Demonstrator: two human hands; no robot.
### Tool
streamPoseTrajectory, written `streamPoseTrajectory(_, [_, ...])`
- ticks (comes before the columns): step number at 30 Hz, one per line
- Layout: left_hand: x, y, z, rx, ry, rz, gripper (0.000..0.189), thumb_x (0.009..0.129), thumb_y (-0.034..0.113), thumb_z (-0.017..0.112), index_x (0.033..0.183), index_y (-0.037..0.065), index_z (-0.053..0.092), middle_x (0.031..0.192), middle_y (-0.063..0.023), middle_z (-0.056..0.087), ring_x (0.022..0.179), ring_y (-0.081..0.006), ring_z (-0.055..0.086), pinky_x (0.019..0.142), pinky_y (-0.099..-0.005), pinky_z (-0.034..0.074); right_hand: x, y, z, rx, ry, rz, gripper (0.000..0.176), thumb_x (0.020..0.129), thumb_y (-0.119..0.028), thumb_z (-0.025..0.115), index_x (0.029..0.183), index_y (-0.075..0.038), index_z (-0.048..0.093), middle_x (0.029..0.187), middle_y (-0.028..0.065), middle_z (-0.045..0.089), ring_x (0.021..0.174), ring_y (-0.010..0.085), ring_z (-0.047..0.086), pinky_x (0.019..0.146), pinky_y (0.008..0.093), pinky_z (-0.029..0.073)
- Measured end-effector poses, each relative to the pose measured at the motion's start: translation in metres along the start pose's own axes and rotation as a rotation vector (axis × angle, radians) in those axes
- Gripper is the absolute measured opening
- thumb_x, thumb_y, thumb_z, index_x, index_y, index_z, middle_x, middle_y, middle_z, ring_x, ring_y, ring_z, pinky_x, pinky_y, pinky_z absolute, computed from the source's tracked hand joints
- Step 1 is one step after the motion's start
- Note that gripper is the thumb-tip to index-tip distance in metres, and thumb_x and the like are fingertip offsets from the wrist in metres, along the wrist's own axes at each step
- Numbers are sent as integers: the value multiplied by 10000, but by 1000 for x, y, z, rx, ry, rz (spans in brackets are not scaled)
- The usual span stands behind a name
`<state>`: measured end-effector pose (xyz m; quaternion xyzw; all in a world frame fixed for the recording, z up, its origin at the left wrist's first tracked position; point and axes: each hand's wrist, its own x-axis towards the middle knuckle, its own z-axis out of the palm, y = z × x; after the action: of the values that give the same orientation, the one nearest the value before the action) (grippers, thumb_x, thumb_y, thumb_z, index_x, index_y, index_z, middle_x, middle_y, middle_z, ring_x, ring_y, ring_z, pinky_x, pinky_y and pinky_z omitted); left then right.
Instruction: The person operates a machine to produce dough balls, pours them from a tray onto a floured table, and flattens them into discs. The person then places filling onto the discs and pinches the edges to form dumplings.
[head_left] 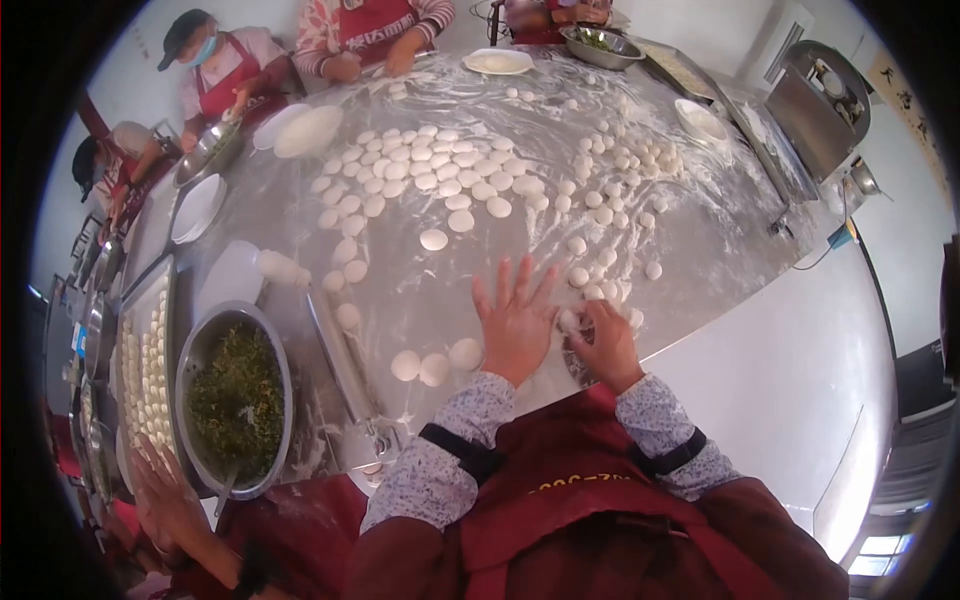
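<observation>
My left hand lies palm down over the floured metal table, its fingers spread. Whatever may be under its palm is hidden. Close to its right, the curled fingers of my right hand pinch a small ball of dough. Several loose dough balls lie just beyond the right hand. Flattened dough rounds sit in a short row left of my left hand. Farther back, many more pressed rounds are spread over the table.
At left stands a metal bowl of chopped green filling with a spoon handle. Beside it are a tray of small dough pieces and a co-worker's hand. Other people in red aprons work along the far side.
</observation>
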<state>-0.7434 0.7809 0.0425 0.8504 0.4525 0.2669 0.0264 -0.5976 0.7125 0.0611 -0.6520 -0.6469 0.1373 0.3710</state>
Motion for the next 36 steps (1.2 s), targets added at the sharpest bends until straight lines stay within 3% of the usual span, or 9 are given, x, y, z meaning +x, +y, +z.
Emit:
streamPoseTrajectory(6, [-17,-39,-19,98,-87,-128,529,889,314,523,1395,279,376,1471,-85,278,1368,-346,192,1032,-657,91,-4,-25,18,323,-140,208,284,705,-73,661,960,-7,556,866,164,577,777,302,589,704,380,487])
streamPoseTrajectory(8, [-16,-45,-25,131,-71,-181,538,889,298,520,1403,275,361,1465,-101,276,1367,-354,188,1035,-651,95,-6,-19,29,194,-71,-44,294,691,-82,678,953,-16,562,877,158,567,822,321,566,751,388,469])
streamPoseTrajectory(15, [24,12,-41,-13,27,-161,566,887,308,525,1418,277,332,1492,-108,225,1372,-358,171,1037,-652,98,-14,-8,7,70,-61,-56,287,680,-85,681,933,-15,564,940,168,550,904,355,527,783,415,444])
streamPoseTrajectory(17, [36,38,-44,-127,68,-27,572,893,327,519,1427,288,316,1500,-107,209,1376,-359,164,1044,-643,93,-8,-6,-2,60,54,-18,313,685,-72,663,975,-12,561,950,174,553,936,369,521,800,430,437])
streamPoseTrajectory(22, [17,33,19,-92,-64,-10,580,886,396,512,1425,297,322,1503,-97,206,1379,-343,167,1054,-630,81,14,16,-20,-169,252,-47,351,687,-56,631,1031,-32,562,1032,165,577,983,356,527,832,447,419])
streamPoseTrajectory(26, [6,13,14,-24,-2,26,582,880,374,521,1423,293,327,1493,-103,230,1370,-341,193,1050,-632,86,28,9,-20,-357,49,-64,339,692,-102,648,1022,-54,584,1037,110,601,980,333,529,856,449,391])
streamPoseTrajectory(29, [-6,-13,-5,55,-59,-41,582,875,330,531,1421,288,331,1485,-106,248,1363,-348,204,1048,-631,89,20,-7,-10,-262,21,-19,275,715,-117,651,973,-41,595,996,112,610,956,331,535,849,456,396])
streamPoseTrajectory(31, [-10,-29,-15,111,-91,-89,586,871,307,538,1419,286,333,1482,-105,256,1360,-352,207,1048,-631,91,13,-15,6,91,-82,-46,219,744,-139,647,928,-28,600,938,124,612,910,335,546,836,456,404])
streamPoseTrajectory(36, [10,-18,-41,107,-2,-130,603,864,285,547,1424,277,323,1486,-111,242,1365,-365,187,1051,-629,87,10,-20,25,107,-119,-190,178,791,-128,614,930,-18,598,905,160,591,861,346,559,794,422,439])
